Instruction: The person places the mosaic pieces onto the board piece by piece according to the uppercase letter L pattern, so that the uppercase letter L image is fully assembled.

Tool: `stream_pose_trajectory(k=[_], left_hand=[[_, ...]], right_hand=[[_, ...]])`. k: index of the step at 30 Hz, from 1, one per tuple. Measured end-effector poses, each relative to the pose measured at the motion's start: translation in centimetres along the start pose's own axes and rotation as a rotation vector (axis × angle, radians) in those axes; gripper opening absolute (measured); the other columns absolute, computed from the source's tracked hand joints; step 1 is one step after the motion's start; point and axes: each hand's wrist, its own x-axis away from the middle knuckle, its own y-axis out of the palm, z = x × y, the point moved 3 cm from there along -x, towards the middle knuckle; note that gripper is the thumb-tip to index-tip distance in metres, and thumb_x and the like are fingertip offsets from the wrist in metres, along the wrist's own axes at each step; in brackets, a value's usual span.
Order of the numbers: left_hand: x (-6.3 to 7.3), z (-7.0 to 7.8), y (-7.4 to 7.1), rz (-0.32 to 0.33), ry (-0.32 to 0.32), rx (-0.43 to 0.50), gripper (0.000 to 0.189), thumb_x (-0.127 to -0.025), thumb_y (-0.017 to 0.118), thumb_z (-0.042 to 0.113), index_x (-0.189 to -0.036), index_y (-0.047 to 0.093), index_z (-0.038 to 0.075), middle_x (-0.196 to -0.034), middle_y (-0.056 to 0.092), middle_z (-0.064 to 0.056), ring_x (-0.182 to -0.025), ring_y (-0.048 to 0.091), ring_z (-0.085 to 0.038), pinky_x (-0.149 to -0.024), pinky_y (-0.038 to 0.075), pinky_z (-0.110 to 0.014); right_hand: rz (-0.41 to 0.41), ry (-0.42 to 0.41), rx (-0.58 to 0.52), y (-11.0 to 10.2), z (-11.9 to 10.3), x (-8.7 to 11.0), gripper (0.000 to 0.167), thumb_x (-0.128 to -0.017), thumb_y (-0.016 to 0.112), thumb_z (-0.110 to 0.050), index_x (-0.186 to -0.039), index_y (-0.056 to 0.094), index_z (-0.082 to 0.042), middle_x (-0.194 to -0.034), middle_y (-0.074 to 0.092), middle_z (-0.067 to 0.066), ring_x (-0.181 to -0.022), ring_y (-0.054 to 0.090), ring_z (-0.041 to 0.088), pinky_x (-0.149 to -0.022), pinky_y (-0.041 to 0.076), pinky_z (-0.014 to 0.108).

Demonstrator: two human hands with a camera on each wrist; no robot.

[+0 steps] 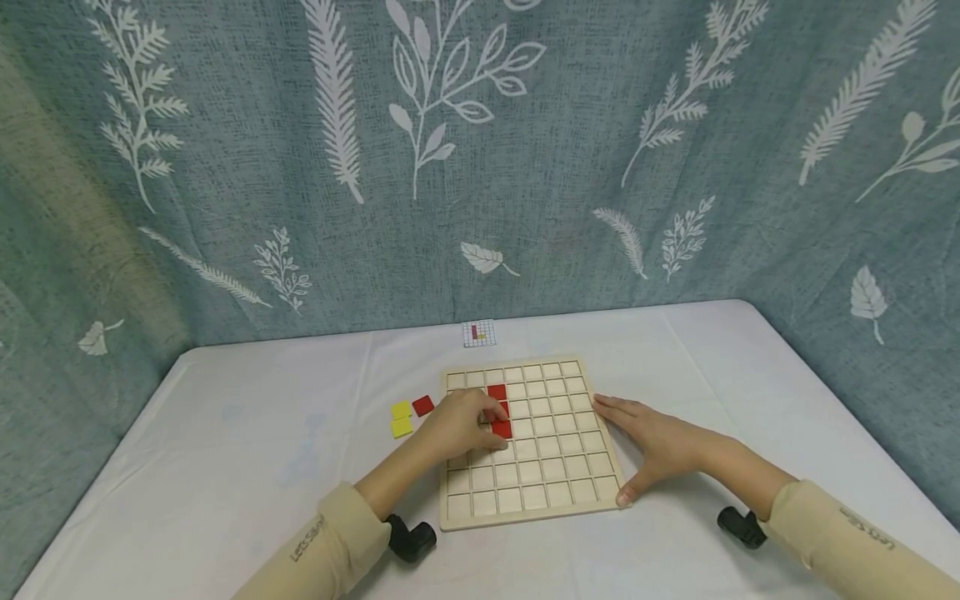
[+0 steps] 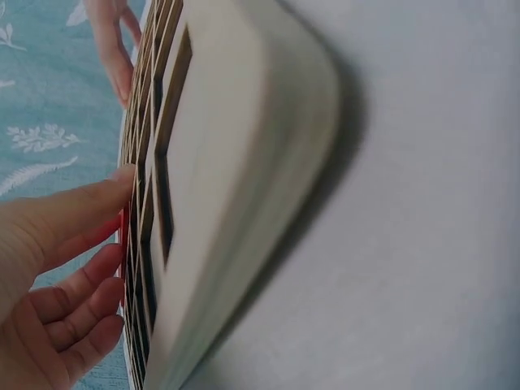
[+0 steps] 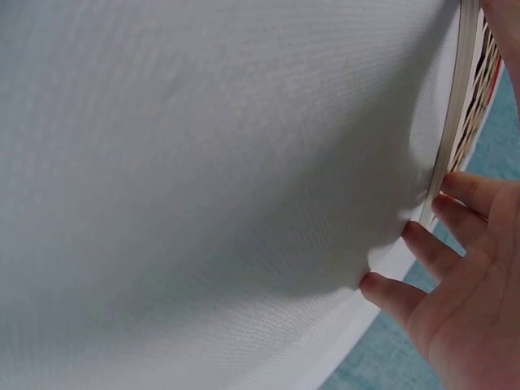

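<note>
Three red tiles (image 1: 502, 429) beside the left grip (image 1: 459, 423)

The pale wooden board (image 1: 551, 447), divided by a grid into many cells, lay flat on the white surface (image 1: 675, 358), a little turned. Three red tiles (image 1: 502, 429) stood in one column, the middle partly hidden. A loose red tile (image 1: 423, 406) and two yellow tiles (image 1: 402, 427) lay near its left edge.

Soft light, dimmer wrist views, board (image 2: 236, 138) blurred at near corner, broad shadow across white cloth (image 3: 195, 171)
</note>
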Motion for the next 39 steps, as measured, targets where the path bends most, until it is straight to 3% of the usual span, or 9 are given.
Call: stream_pose_trajectory(k=[6, 19, 23, 27, 39], left_hand=[[0.4, 0.4, -0.1, 0.0, 0.006, -0.011, 0.028, -0.073, 0.078, 0.025, -0.097, 0.071, 0.015, -0.08, 0.06, 0.007, -0.074, 0.049, -0.01, -0.067, 0.041, -0.026], [0.9, -0.6, -0.7, -0.05, 0.12, 0.368, 0.034, -0.078, 0.074, 0.026, -0.106, 0.068, 0.009, -0.098, 0.067, -0.003, -0.081, 0.057, -0.012, -0.072, 0.047, -0.024], [1.2, -1.0, -1.2, -0.045, 0.1, 0.399, 0.037, -0.077, 0.075, 0.026, -0.108, 0.067, 0.008, -0.103, 0.067, -0.005, -0.083, 0.059, -0.014, -0.073, 0.047, -0.025], [1.7, -1.8, -1.8, -0.026, 0.041, 0.398, 0.037, -0.077, 0.074, 0.025, -0.11, 0.067, 0.008, -0.106, 0.066, -0.005, -0.085, 0.059, -0.014, -0.074, 0.047, -0.028], [2.5, -5.4, -3.7, 0.128, -0.108, 0.379, 0.033, -0.082, 0.07, 0.025, -0.111, 0.067, 0.01, -0.107, 0.066, -0.006, -0.086, 0.058, -0.014, -0.074, 0.046, -0.031]], right_hand=[[-0.001, -0.002, 0.008, 0.0, 0.0, -0.1, 0.125, -0.053, 0.072, -0.068, -0.144, 0.022, 0.001, -0.152, 0.018, 0.016, -0.137, 0.019, 0.039, -0.104, 0.026, 0.054], [-0.009, 0.022, -0.027, 0.2, 0.1, -0.1, 0.125, -0.052, 0.074, -0.066, -0.146, 0.021, -0.002, -0.153, 0.015, 0.013, -0.138, 0.016, 0.037, -0.106, 0.024, 0.053], [-0.011, 0.026, -0.034, 0.2, 0.1, 0.0, 0.125, -0.052, 0.075, -0.066, -0.146, 0.021, -0.002, -0.153, 0.015, 0.012, -0.138, 0.016, 0.037, -0.106, 0.024, 0.054], [-0.014, 0.024, -0.037, 0.2, 0.0, 0.0, 0.125, -0.052, 0.075, -0.065, -0.146, 0.021, -0.003, -0.153, 0.015, 0.012, -0.138, 0.015, 0.036, -0.106, 0.023, 0.054], [-0.007, 0.019, -0.015, 0.2, 0.0, -0.1, 0.126, -0.051, 0.075, -0.065, -0.145, 0.022, -0.001, -0.152, 0.016, 0.015, -0.137, 0.017, 0.039, -0.105, 0.024, 0.054]])
